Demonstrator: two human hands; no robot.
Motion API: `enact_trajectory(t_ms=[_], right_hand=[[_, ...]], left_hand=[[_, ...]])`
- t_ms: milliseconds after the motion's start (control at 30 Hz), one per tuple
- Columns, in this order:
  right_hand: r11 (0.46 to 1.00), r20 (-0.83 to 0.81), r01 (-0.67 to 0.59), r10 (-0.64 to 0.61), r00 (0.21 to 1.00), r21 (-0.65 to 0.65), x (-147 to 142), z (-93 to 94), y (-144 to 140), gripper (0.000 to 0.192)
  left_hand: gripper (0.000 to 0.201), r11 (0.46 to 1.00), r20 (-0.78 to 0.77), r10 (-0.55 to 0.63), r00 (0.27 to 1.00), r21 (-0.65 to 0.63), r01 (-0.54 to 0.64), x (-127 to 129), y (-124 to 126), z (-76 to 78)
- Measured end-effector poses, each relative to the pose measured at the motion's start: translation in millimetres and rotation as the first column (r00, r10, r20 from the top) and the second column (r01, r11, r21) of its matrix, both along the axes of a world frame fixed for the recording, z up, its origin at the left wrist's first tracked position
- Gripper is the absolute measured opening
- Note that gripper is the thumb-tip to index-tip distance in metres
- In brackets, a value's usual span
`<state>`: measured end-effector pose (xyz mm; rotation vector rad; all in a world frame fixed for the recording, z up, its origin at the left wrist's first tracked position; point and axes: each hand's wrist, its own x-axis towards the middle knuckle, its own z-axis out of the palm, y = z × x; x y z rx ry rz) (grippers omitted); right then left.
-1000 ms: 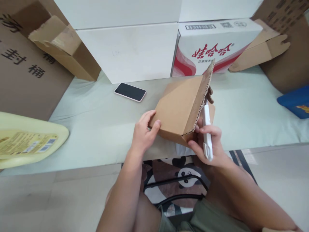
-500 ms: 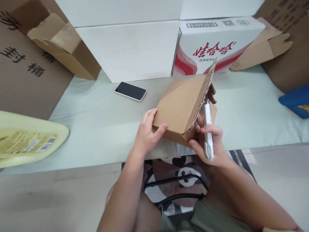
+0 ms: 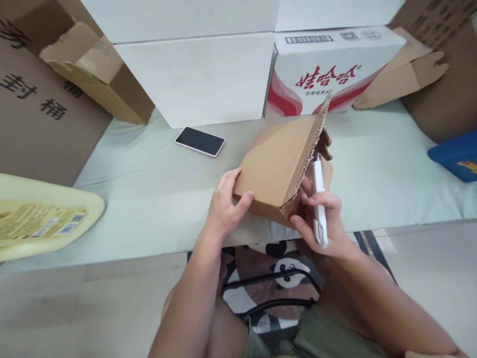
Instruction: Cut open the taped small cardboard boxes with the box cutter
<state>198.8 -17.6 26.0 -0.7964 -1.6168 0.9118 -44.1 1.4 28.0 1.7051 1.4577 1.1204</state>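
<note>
Right at the near edge of the pale green table (image 3: 156,199), a small brown corrugated cardboard box (image 3: 276,159) is held tilted between two bare hands, its wavy cut edge running up to a raised corner near the middle of the view. At its near left corner the left hand (image 3: 223,209) grips the box, thumb pressed on the top face and fingers curled around the side. Closed around a slim white utility knife (image 3: 318,204), the right hand (image 3: 322,223) pinches the handle between thumb and fingers; the knife stands nearly upright with its tip against the box's right side, just under the corrugated edge. Whether a blade is out cannot be told. Farther back on the table lies a black smartphone with a light rim (image 3: 200,141), well apart from the box. Behind it stand large white cartons (image 3: 194,74) and a white carton with red printed characters (image 3: 328,69), flanked by big brown cardboard boxes (image 3: 40,99) on the left. A pale yellow plastic container with a printed label (image 3: 40,223) lies at the left edge, and a blue object (image 3: 454,156) shows at the right edge. Below the hands, a panda-patterned mat (image 3: 276,263) lies on the floor.
</note>
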Motion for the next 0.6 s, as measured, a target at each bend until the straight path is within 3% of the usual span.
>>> enact_trajectory(t_ms=[167, 600], right_hand=[[0.992, 0.064, -0.085, 0.079, 0.995, 0.095, 0.4, -0.7, 0.7, 0.046], [0.984, 0.127, -0.101, 0.083, 0.988, 0.147, 0.8, -6.8, -1.1, 0.054]], left_hand=[[0.096, 0.997, -0.061, -0.022, 0.998, 0.074, 0.026, 2.2, 0.1, -2.7], [0.075, 0.991, -0.088, -0.018, 0.996, 0.129, 0.029, 7.2, -2.8, 5.2]])
